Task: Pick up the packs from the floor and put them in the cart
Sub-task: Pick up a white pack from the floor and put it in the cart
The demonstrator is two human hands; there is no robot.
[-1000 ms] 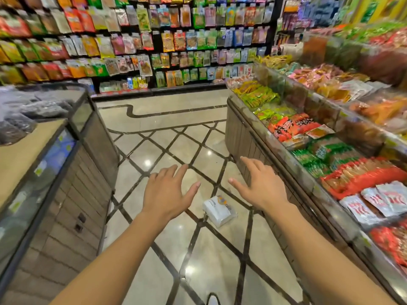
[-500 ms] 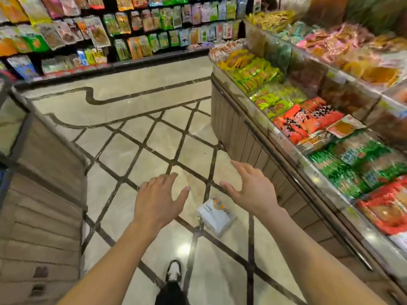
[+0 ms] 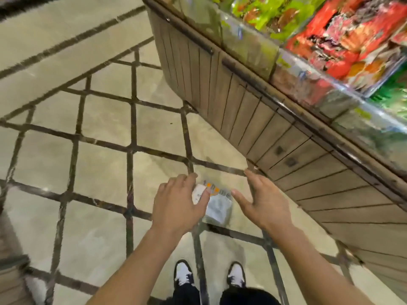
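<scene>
A white pack (image 3: 217, 204) with orange lettering lies flat on the tiled floor, just ahead of my feet. My left hand (image 3: 179, 202) hovers over the pack's left edge, fingers spread, and hides that side of it. On the pack's other side my right hand (image 3: 262, 200) is held palm down, fingers apart. Neither hand grips anything. Whether the left fingers touch the pack I cannot tell. No cart is in view.
A wooden display counter (image 3: 253, 111) runs diagonally along the right, its top bins full of red and green snack packs (image 3: 343, 34). My two black-and-white shoes (image 3: 184, 272) stand at the bottom. Another wooden counter's corner (image 3: 11, 280) shows at bottom left.
The view has tilted sharply downward and come closer to the floor. Both hands have dropped toward the pack and now flank it closely; the wall shelves have left the view.
</scene>
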